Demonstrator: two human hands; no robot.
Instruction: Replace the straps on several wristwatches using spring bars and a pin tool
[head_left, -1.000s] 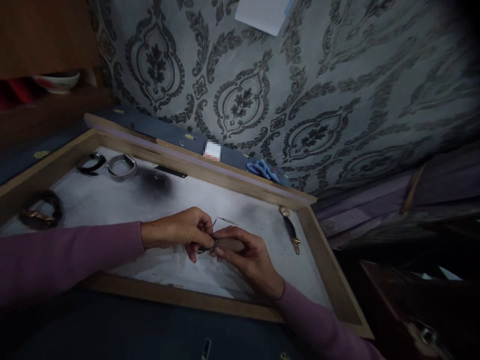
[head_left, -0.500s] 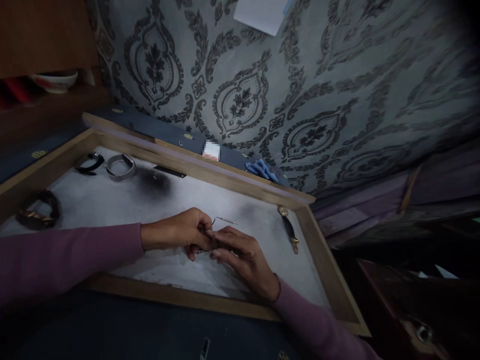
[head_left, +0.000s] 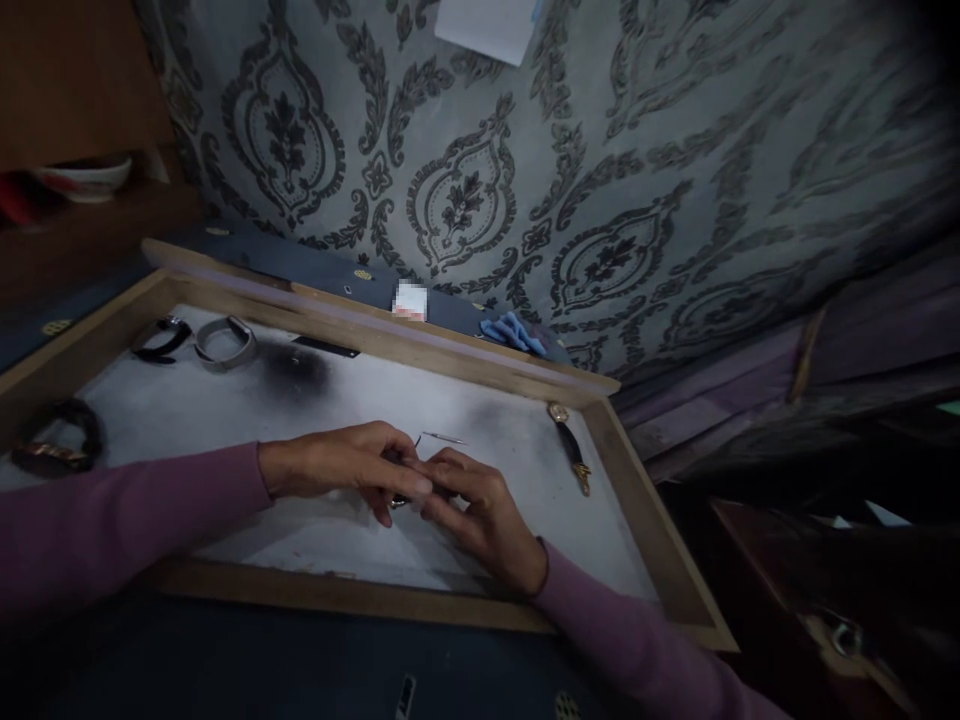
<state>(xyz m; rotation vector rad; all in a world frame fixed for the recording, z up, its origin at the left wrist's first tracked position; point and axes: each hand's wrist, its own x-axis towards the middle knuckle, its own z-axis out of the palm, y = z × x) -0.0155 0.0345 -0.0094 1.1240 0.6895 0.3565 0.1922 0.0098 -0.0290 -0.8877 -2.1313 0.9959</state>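
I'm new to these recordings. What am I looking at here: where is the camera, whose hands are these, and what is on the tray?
There is no machine here. The single picture comes from a camera worn on a person's head, looking forward and down, so the two hands in purple sleeves are the wearer's own. The left hand and right hand meet over a shallow wooden tray with a pale, smudged floor. Between the fingers sits a small dark item, mostly hidden, so I cannot tell what it is. A thin pin lies just beyond the hands. Around the tray lie watches: a black one and a silver band at the far left, a dark one at the left edge, and a strap watch on the right. A blue cloth lies behind the tray, below patterned wallpaper.
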